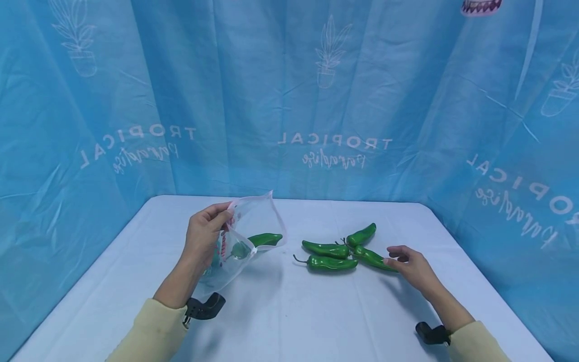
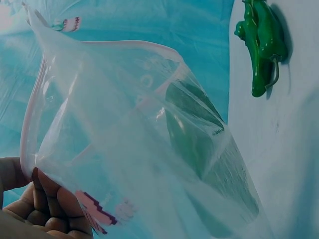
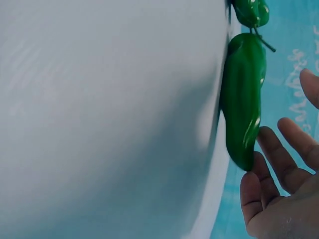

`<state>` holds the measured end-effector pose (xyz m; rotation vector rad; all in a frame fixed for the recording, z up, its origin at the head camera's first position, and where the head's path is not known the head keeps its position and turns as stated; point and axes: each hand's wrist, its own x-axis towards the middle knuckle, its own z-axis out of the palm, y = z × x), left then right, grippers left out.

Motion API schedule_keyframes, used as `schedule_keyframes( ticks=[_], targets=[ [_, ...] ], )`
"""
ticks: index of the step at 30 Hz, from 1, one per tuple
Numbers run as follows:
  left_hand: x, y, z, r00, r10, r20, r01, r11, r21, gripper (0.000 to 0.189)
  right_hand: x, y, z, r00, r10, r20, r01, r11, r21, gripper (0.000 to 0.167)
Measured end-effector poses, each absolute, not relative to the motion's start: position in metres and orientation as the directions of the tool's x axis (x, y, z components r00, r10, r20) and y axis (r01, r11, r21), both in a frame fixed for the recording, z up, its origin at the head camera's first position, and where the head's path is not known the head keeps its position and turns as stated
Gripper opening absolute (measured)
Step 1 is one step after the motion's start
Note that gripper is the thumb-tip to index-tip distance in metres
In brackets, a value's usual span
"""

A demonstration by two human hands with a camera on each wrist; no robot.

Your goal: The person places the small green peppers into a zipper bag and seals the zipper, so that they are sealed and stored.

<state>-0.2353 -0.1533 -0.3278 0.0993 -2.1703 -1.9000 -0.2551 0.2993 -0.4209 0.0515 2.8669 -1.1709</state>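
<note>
My left hand (image 1: 204, 235) pinches the rim of a clear zip bag (image 1: 260, 213) between thumb and fingers; red print marks the bag. Its mouth gapes toward the right. Inside it lies green pepper (image 1: 266, 240), partly blurred by the plastic in the left wrist view. Several glossy green peppers lie grouped on the table to the right, among them a front one (image 1: 332, 264). My right hand (image 1: 409, 266) hovers at the tip of the rightmost pepper (image 3: 243, 94), fingers loosely spread, thumb apart. Its fingertips are right at that pepper's end.
A white-covered table (image 1: 316, 317) lies under everything. Blue printed curtain (image 1: 253, 100) hangs behind it and along both sides. Black wrist cameras (image 1: 205, 306) are strapped at both sleeve cuffs.
</note>
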Motion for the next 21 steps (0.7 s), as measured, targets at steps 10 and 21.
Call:
schedule_keyframes(
  ticks=[10, 21],
  targets=[
    [-0.236, -0.154, -0.328, -0.968, -0.208, 0.141, 0.114, 0.138, 0.984, 0.033, -0.257, 0.309, -0.431, -0.995, 0.007, -0.097, 0.071, 0.733, -0.676, 0.063],
    [-0.236, -0.153, -0.328, -0.969, -0.205, 0.141, 0.114, 0.140, 0.984, 0.034, -0.257, 0.313, -0.434, -0.990, 0.005, -0.138, 0.096, 0.746, -0.659, 0.060]
  ],
)
